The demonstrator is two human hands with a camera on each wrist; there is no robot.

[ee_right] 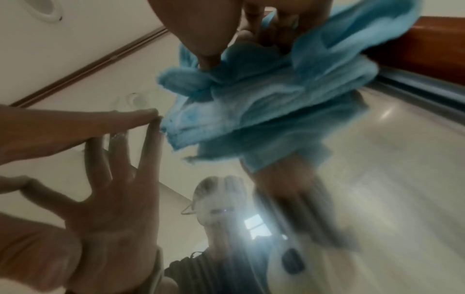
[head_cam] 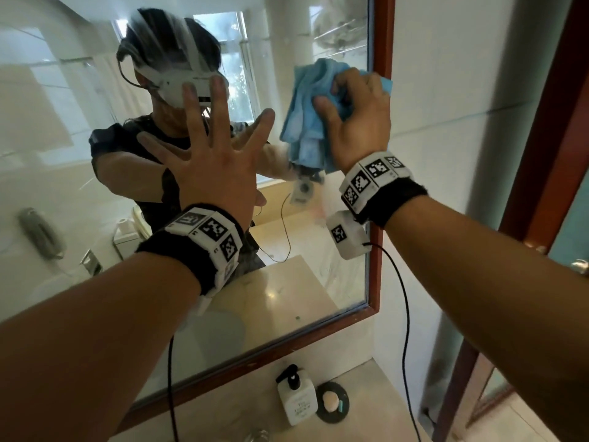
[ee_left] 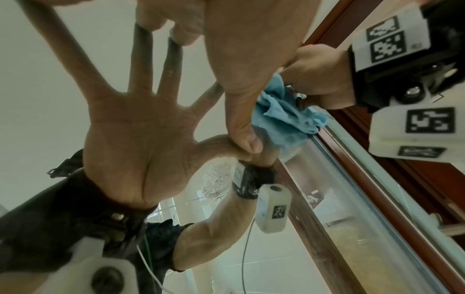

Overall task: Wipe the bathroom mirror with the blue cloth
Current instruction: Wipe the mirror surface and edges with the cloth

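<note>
The mirror (head_cam: 318,269) hangs in a red-brown wooden frame (head_cam: 381,43). My left hand (head_cam: 216,138) lies flat on the glass with its fingers spread, holding nothing; its palm (ee_left: 251,39) and thumb show against the glass in the left wrist view. My right hand (head_cam: 353,116) grips the bunched blue cloth (head_cam: 306,122) and presses it on the glass at the upper right, close to the frame's right side. The cloth (ee_right: 264,99) hangs in folds below my right thumb (ee_right: 201,29), and part of it is hidden under my fingers. My right hand (ee_left: 322,79) and the cloth (ee_left: 284,117) sit beside the frame.
Below the mirror a beige counter (head_cam: 223,416) carries a white pump bottle (head_cam: 296,400) and a dark soap dish (head_cam: 332,401). A tiled wall (head_cam: 462,90) and a wooden door frame (head_cam: 548,122) with a handle (head_cam: 580,266) stand right. Black cables hang from both wrists.
</note>
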